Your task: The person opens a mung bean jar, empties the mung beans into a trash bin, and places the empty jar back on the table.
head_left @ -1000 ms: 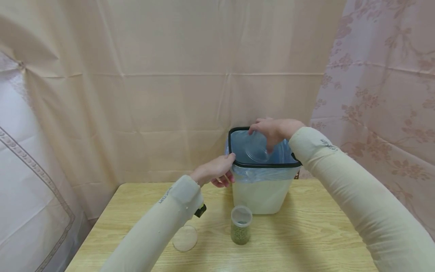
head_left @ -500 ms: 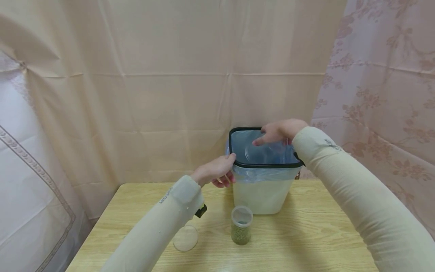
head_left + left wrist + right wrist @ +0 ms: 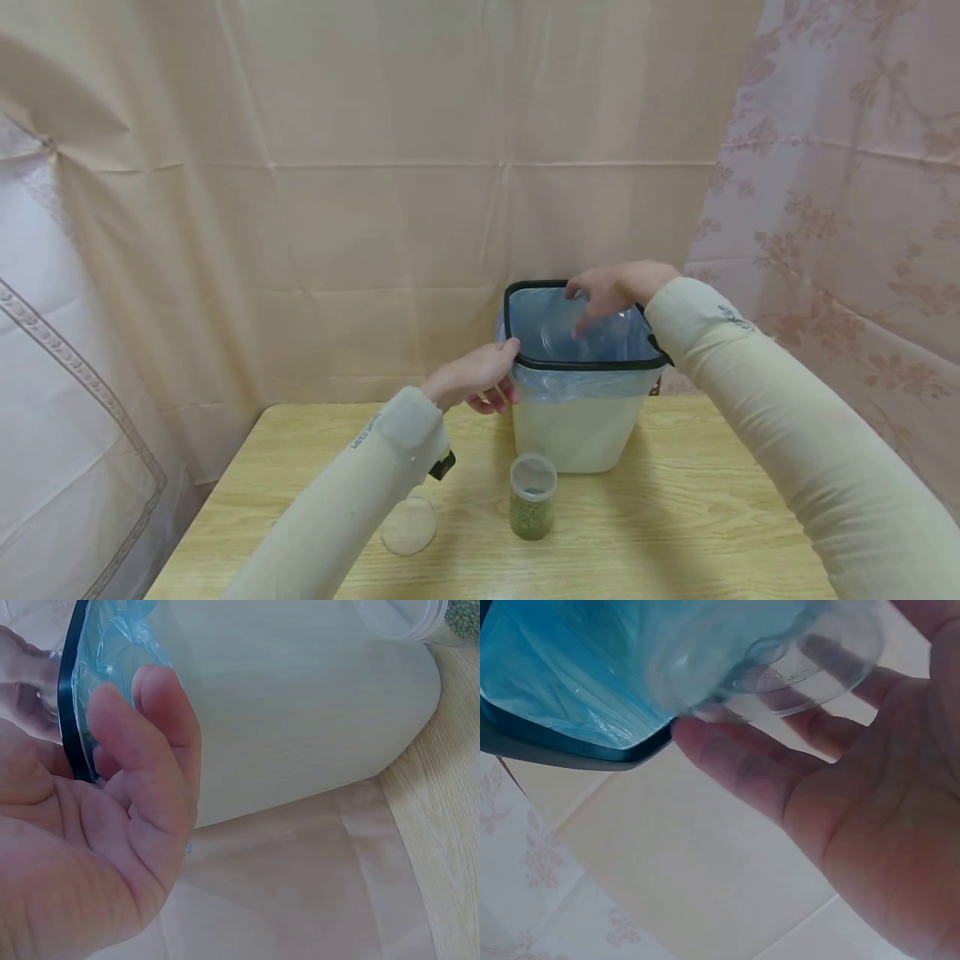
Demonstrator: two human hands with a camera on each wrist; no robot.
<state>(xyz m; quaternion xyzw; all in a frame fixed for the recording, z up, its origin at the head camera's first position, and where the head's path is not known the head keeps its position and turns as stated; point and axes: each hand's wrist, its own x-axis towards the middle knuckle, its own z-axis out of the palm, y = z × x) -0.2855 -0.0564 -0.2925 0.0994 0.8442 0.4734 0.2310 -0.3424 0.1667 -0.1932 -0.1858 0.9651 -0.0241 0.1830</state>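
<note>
A cream bin (image 3: 573, 432) with a black rim and a blue liner bag (image 3: 542, 321) stands on the table. At the bin's near left corner my left hand (image 3: 480, 373) grips the rim, thumb on top and the other fingers curled below, outside the wall. My right hand (image 3: 617, 287) is over the bin's mouth. Its fingers and thumb are spread around a clear plastic container (image 3: 787, 664), which is tilted against the blue liner. The container looks see-through, with fingers showing behind it in the right wrist view.
In front of the bin stands a clear jar (image 3: 532, 510) partly filled with small green beans, its top open. A round translucent lid (image 3: 408, 527) lies flat on the wooden table (image 3: 300, 467) near the left forearm. A beige curtain (image 3: 390, 208) hangs behind.
My right hand has shifted slightly right over the bin, and its thumb and fingers have changed position around the clear container. The left hand stays at the rim.
</note>
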